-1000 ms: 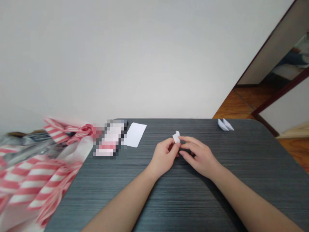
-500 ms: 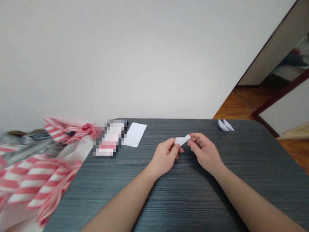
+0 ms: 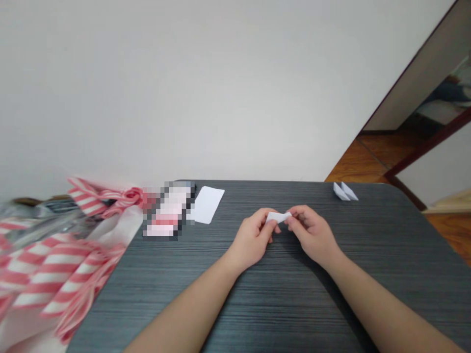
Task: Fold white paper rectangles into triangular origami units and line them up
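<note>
The fingers of the left hand (image 3: pixel 250 241) are pinching one end of a small folded white paper (image 3: pixel 278 217), the thumb pressing on top and the other fingers curling in below. The fingers of the right hand (image 3: pixel 315 236) are pinching its opposite end, thumb and forefinger gripping just the tip. Both ends are hiding under the fingertips, so the folds there are not showing. Coarse blocks are masking a flat, dark-edged object (image 3: pixel 171 210) on the left of the tabletop (image 3: pixel 253 309), beside a plain white sheet (image 3: pixel 209 205). The forearms are running out of the bottom of the view. The folded paper is spanning the space between the hands, looking narrow and slightly bent, its right end rising a little.
</note>
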### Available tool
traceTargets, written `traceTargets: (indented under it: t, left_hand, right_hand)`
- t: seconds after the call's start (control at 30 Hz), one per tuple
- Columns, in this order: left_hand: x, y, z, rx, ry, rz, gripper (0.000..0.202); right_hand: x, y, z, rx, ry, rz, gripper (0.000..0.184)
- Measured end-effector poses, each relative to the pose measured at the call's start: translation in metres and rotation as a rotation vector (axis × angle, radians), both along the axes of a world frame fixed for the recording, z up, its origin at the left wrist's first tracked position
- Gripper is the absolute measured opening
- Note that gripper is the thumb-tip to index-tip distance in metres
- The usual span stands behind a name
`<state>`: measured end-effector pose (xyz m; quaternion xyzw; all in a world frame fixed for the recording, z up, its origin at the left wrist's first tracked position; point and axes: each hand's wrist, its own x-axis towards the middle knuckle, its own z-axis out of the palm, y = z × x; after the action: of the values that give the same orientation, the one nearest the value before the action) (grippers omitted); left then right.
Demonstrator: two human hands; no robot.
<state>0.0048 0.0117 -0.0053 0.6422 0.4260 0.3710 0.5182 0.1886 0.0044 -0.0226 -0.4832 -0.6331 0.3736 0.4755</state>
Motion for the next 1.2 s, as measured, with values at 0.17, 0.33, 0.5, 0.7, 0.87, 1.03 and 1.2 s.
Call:
traceTargets:
  t: [0.17,0.33,0.5,0.7,0.87,1.03,1.2]
  left_hand:
    - [0.001,0.000,-0.006,-0.021,-0.050,-0.006,0.018]
    - [0.000,-0.001,-0.007,-0.011,-0.031,-0.015,0.013]
    - [-0.001,-0.001,-0.007,0.007,-0.005,-0.033,0.013]
    - [-0.001,-0.001,-0.004,0.066,0.027,-0.026,0.012]
    - [-0.001,0.000,-0.002,0.092,0.041,-0.028,0.016]
    - [0.000,0.001,0.000,0.112,0.072,-0.020,0.018]
    - [0.000,0.001,0.000,0.128,0.084,0.022,0.019]
  right_hand:
    - [0.000,0.001,-0.004,0.028,0.068,-0.006,0.018]
    - [0.001,0.001,-0.003,0.026,0.024,-0.018,0.014]
    - [0.001,0.000,0.001,0.103,0.000,-0.032,0.007]
    - [0.002,0.002,0.002,0.132,-0.049,-0.004,0.004]
    - [0.003,0.003,0.003,0.147,-0.090,-0.002,0.006]
    - [0.004,0.003,0.006,0.186,-0.150,0.004,0.008]
    - [0.004,0.003,0.003,0.181,-0.116,-0.002,0.007]
